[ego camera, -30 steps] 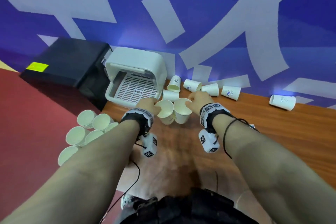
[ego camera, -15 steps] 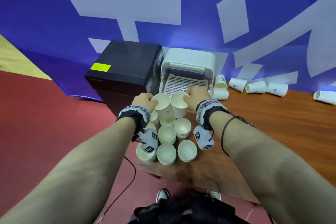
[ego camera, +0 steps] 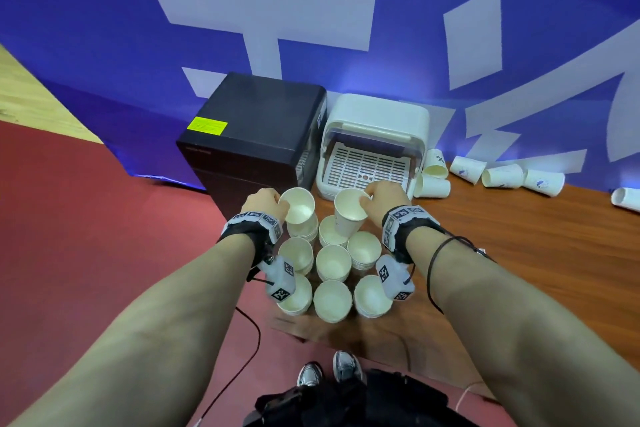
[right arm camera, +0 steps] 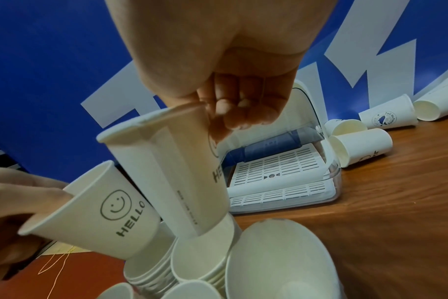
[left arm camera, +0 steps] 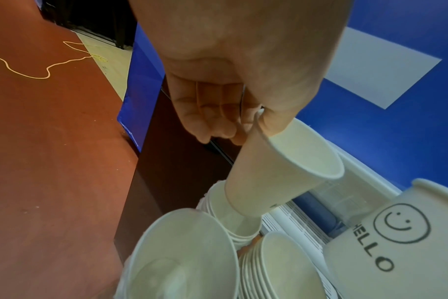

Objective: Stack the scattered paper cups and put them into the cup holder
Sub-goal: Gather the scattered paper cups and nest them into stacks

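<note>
My left hand (ego camera: 265, 199) pinches the rim of a white paper cup (ego camera: 298, 210) (left arm camera: 281, 170), whose base dips into the back-left stack (left arm camera: 233, 220). My right hand (ego camera: 382, 194) pinches another cup (ego camera: 349, 215) (right arm camera: 171, 178), tilted, its base entering the stack (right arm camera: 205, 261) beside it. Both cups carry a smiley and "HELLO". Several stacks of cups (ego camera: 332, 267) stand in a tight cluster at the table's left end. A holder under them is hidden.
A white rack box (ego camera: 372, 146) with a slotted tray stands just behind the cluster, and a black cabinet (ego camera: 256, 128) to its left. Several loose cups (ego camera: 502, 175) lie on their sides along the blue wall on the wooden table (ego camera: 519, 270). Red floor lies left.
The view has swung left along the table. Both hands carried their cups from the table's middle to above the cluster of stacks and lowered them into the back stacks.
</note>
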`<state>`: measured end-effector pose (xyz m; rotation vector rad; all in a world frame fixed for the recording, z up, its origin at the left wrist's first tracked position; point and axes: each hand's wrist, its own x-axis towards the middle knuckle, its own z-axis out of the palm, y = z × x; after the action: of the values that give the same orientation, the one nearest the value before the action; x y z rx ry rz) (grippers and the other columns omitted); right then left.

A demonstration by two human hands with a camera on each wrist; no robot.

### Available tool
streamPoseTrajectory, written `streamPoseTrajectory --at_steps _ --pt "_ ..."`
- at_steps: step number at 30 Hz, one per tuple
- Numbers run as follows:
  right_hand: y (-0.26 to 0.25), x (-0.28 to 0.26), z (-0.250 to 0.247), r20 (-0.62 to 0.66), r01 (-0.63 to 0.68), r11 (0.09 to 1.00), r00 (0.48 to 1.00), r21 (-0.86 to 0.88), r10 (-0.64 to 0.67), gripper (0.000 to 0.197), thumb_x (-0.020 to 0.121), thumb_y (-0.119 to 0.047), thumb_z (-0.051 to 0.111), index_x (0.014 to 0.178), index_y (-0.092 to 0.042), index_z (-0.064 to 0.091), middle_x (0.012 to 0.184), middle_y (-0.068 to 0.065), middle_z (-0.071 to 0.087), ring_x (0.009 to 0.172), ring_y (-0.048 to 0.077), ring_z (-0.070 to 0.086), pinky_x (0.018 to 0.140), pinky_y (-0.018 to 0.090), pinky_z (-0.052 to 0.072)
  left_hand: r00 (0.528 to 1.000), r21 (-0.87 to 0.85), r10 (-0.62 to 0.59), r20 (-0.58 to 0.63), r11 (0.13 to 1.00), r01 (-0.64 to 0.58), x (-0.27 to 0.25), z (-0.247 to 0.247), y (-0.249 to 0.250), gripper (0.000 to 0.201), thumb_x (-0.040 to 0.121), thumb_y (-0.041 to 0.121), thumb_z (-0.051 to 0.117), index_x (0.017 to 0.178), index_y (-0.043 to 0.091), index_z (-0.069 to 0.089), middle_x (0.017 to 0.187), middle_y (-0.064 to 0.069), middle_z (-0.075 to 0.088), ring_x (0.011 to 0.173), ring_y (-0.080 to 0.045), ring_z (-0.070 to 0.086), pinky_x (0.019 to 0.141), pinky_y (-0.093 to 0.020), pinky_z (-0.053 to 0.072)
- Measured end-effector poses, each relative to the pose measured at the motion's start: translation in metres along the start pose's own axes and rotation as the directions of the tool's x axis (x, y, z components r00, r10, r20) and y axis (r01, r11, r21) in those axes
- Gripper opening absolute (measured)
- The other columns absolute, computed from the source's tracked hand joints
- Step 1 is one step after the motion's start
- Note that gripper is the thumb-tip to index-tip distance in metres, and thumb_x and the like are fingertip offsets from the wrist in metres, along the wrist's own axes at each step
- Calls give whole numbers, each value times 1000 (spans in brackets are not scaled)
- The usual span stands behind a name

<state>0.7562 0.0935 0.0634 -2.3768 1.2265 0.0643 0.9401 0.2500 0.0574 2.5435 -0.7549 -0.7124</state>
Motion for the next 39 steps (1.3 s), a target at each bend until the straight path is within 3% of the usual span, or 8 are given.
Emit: streamPoseTrajectory --at_steps 5,10,14,17,26,31,36,39 --pt "2 5 4 25 -11 999 1000 32 10 24 92 -25 53 94 -7 69 92 12 67 83 27 64 77 38 57 998 35 -18 57 999 16 3 11 2 18 85 22 56 90 10 69 87 -12 69 76 -32 62 65 -30 46" --pt "6 11 10 27 -34 998 999 47 33 23 90 -22 54 93 -5 69 94 14 67 86 30 64 78 39 55 995 86 -48 82 995 41 9 17 1 27 86 26 58 106 9 65 101 -16 69 88 -35 63 72 -33 48" --pt "0 15 16 42 -36 998 999 51 34 25 92 -23 54 97 -5 71 96 14 68 89 30 64 75 36 53 997 61 -73 30 996 71 9 19 -4 18 83 21 58 92 11 68 92 -12 71 79 -33 63 70 -32 49" --pt "-4 18 21 62 -31 998 998 48 28 23 91 -22 55 92 -6 71 94 15 69 86 30 65 75 37 54 997 58 -71 19 996 70 9 20 -5 14 83 18 57 85 13 69 89 -12 73 71 -31 58 71 -32 51" --pt "3 15 33 150 -65 998 987 8 63 24 93 -23 50 93 -8 68 91 12 68 82 28 65 71 34 53 998 68 -47 29 997 45 8 23 -5 19 84 15 52 89 11 70 87 -11 71 71 -30 60 68 -32 50" --pt "18 5 23 137 -113 993 984 -19 115 24 93 -22 50 97 -8 69 94 11 70 82 26 64 70 31 52 998 112 31 52 993 -36 9 29 4 20 85 19 48 90 15 67 91 -10 71 76 -29 65 68 -31 52" --pt "45 -16 16 77 -173 984 981 -50 177 29 93 -23 44 90 -9 69 89 12 68 77 28 64 67 34 56 981 191 167 103 964 -184 10 49 37 25 90 25 48 98 13 68 97 -12 68 74 -29 56 69 -32 46" --pt "77 -34 10 87 -236 970 967 -55 241 28 92 -24 43 91 -11 67 89 10 66 74 28 60 61 30 47 950 207 255 178 934 -290 3 71 68 25 93 27 46 94 11 65 92 -12 64 76 -29 54 71 -31 43"
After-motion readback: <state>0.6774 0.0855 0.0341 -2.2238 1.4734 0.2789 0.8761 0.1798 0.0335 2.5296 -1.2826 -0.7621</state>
